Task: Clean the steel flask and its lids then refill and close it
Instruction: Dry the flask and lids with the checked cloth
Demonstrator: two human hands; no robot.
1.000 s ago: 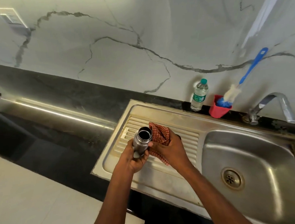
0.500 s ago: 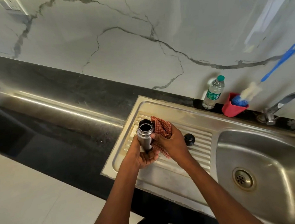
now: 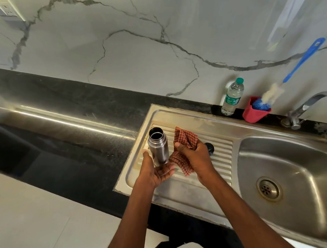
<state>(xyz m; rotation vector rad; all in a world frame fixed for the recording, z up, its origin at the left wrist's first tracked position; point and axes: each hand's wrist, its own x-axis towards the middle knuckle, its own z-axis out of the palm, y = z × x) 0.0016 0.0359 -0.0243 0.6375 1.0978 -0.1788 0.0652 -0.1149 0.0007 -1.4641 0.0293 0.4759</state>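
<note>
Gripping a bunched red-checked cloth (image 3: 186, 141), the right hand (image 3: 196, 160) hovers just right of the open cylindrical steel flask (image 3: 158, 145) standing on the ribbed steel drainboard (image 3: 222, 153). The left hand (image 3: 154, 171), fingers (image 3: 165, 170) relaxed and spread, cups its base. Drying looks nearly done; refilling comes next, needing the clear plastic water bottle (image 3: 232, 97) well beyond the right hand.

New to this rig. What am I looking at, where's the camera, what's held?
No machine here: a person's two bare hands, filmed by one wide-angle camera on their head, looking down at a steel sink's ribbed drainboard. The left hand cups the base of an open, lidless steel flask. The right hand grips a red checked cloth. A round black lid lies behind that hand. Further back stand a clear plastic water bottle and a red cup holding a blue-handled brush.
</note>
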